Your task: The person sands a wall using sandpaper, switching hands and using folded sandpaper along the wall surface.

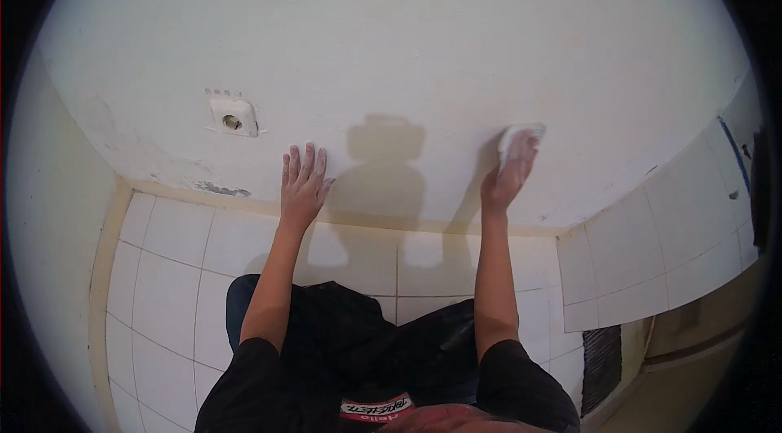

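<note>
White pad (506,143) held in the right hand (515,169) touches the wall (391,50) at two o'clock; left hand (303,186) is loosely spread at nine.

The left hand (304,179) is open, below and just to the right of the wall socket (234,117), its back in view, the fingers extended and slightly spread, pale dust on them. The left forearm (277,278) rises from below the socket, leaning right. Well to the right of the socket and a little lower, the right hand (515,166) is slightly blurred, its dusty fingers laid over what it holds. The right forearm (494,278) stands nearly straight, lower than the socket and well right of it.
</note>
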Demonstrator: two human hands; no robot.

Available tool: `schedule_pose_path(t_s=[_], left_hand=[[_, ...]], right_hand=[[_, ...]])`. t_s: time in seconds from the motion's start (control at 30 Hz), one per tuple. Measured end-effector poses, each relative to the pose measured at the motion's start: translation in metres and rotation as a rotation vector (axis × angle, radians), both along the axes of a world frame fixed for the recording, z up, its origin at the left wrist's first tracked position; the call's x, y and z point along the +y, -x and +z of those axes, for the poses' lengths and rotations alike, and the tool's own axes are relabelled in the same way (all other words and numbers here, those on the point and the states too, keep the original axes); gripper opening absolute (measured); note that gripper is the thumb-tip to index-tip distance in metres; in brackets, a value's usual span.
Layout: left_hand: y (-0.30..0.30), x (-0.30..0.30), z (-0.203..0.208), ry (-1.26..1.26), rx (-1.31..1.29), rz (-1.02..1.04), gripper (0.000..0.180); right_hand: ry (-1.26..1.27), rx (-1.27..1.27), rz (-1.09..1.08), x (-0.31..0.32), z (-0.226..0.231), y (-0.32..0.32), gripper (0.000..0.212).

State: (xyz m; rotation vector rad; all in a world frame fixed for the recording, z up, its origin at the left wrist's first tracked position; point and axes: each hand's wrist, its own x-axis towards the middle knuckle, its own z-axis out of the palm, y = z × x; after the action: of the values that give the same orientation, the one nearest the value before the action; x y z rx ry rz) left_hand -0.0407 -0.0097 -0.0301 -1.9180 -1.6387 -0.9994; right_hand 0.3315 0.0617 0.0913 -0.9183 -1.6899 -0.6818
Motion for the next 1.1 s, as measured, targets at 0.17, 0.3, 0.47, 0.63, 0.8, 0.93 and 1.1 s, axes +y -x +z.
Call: schedule_pose_path(t_s=[0.17,0.3,0.47,0.63,0.8,0.93,1.1], left_hand=[[-0.002,0.000,0.000,-0.014,-0.019,-0.004,0.068],[0.000,0.000,0.000,-0.007,-0.002,-0.001,0.070],[-0.002,0.001,0.001,0.003,0.013,-0.011,0.071],[-0.002,0.000,0.001,0.009,-0.006,-0.023,0.070],[0.002,0.000,-0.001,0.012,0.019,0.003,0.069],[-0.001,0.001,-0.001,0.016,0.006,-0.011,0.069],[0.001,0.000,-0.002,0.016,0.010,-0.008,0.069]], right_hand=[[0.007,0.313,0.076,-0.006,-0.001,0.020,0.053],[0.155,-0.015,0.147,-0.022,-0.017,0.058,0.053],[0.388,-0.352,0.203,-0.032,-0.048,0.085,0.053],[0.259,-0.347,0.075,-0.013,-0.034,0.048,0.050],[0.043,0.027,-0.019,-0.002,0.004,0.000,0.052],[0.007,0.342,0.049,0.001,0.005,-0.002,0.054],[0.121,0.028,0.044,-0.012,-0.022,0.043,0.059]])
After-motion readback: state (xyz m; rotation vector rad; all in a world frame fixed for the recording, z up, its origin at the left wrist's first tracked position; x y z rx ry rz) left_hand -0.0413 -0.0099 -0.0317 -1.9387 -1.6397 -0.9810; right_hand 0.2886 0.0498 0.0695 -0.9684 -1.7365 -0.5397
